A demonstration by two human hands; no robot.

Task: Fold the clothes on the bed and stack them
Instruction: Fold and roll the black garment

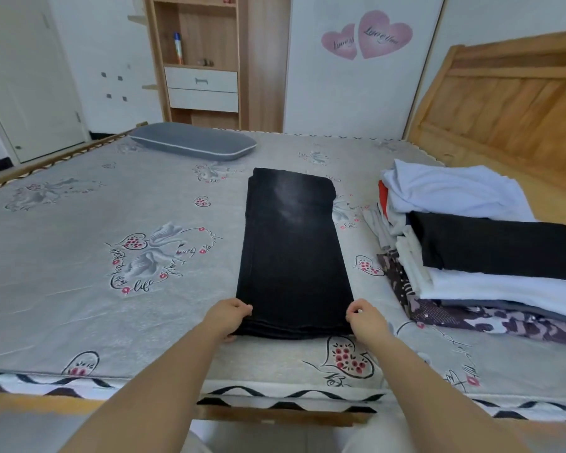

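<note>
Bare bed (pixel 79 223) lies open to my left. My left hand (pixel 227 317) pinches the near left corner of the black trousers (pixel 293 256); my right hand (pixel 366 318) pinches the near right corner. Both hands are equally near. The trousers lie directly ahead, long axis running away from me toward the pillow (pixel 193 145), far end free. Just beside them on the right sits the stack of folded clothes (pixel 487 256), leaving little room there.

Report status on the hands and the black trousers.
Left hand and right hand grip the near corners of the black trousers. Trousers lie folded long and flat on the bed. Folded stack to the right, clear.
</note>
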